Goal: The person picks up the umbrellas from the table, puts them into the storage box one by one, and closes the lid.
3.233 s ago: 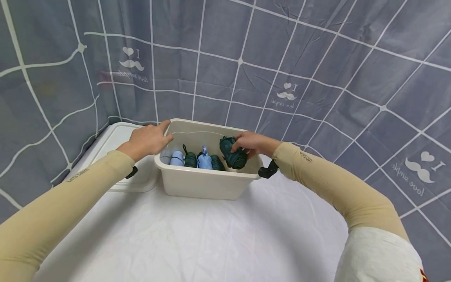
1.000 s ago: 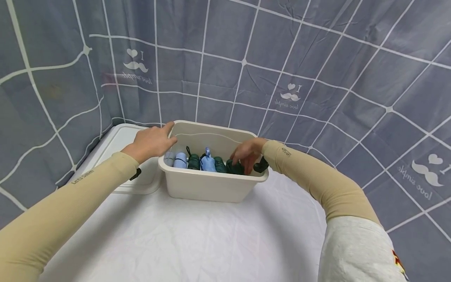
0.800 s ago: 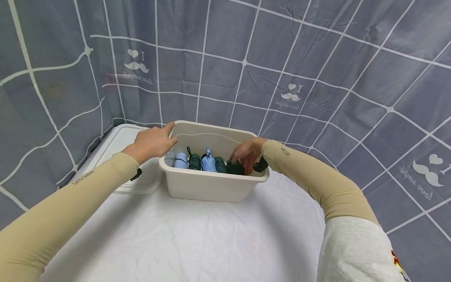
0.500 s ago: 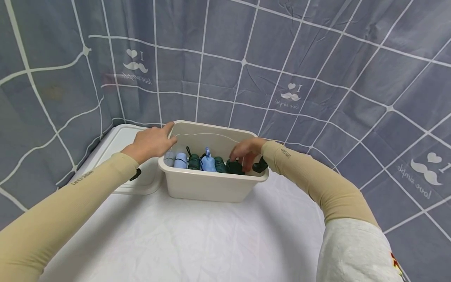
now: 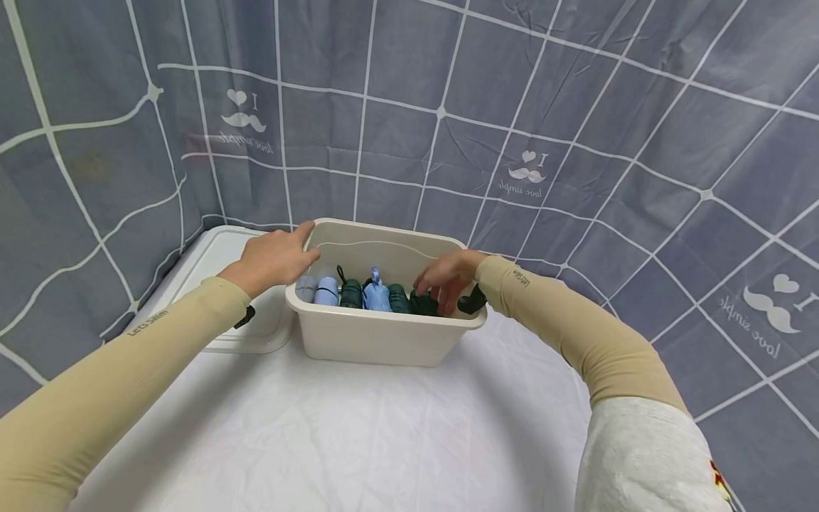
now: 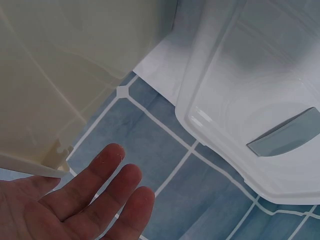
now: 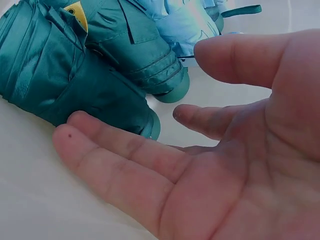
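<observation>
A cream plastic storage bin stands on the white-covered surface, with folded umbrellas lined up inside. At its left end my left hand rests on the rim; the left wrist view shows several fingers extended outside the bin, off its wall. My right hand reaches into the right end, fingers spread. In the right wrist view its fingertips touch the rightmost dark green umbrella. Beside that one lie another dark green umbrella and a light blue umbrella. Farther left are a green umbrella, a pale blue umbrella and a grey one.
A white lid lies on the white cloth left of the bin. Behind and at both sides hangs a grey-blue curtain with white grid lines.
Since the oldest frame, the dark green umbrella in my right hand has gone down into the bin's right end. More recently my right fingers have loosened from it. The left hand stays at the rim.
</observation>
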`<action>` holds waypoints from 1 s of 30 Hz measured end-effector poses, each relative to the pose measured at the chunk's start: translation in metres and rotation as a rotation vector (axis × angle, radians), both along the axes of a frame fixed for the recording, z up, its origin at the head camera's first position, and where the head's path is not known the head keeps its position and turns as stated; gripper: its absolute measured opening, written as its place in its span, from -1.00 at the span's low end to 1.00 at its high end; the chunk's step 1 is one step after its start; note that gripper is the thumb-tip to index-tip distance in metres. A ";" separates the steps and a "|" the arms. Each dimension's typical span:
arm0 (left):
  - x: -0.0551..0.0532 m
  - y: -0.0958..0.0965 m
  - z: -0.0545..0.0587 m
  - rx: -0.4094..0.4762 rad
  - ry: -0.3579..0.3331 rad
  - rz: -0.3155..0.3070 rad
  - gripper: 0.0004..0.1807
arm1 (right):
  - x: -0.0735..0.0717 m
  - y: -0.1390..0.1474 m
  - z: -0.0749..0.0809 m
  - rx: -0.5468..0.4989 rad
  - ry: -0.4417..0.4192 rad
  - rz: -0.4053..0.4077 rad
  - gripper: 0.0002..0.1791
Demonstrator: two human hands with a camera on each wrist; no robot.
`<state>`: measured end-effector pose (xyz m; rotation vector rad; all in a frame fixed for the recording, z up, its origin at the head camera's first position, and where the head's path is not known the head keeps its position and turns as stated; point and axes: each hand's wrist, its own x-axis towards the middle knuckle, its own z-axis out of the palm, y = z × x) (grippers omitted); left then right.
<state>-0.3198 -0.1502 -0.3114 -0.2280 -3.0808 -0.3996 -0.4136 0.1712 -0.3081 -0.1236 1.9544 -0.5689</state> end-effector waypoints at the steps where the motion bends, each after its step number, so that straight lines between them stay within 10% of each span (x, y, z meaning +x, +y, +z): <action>1: 0.000 0.000 0.000 -0.001 -0.001 0.000 -0.28 | 0.000 0.000 0.000 -0.001 -0.009 0.001 -0.28; 30: 0.003 -0.001 0.002 -0.007 -0.010 -0.012 -0.28 | 0.006 0.011 0.034 -0.073 0.259 0.095 -0.38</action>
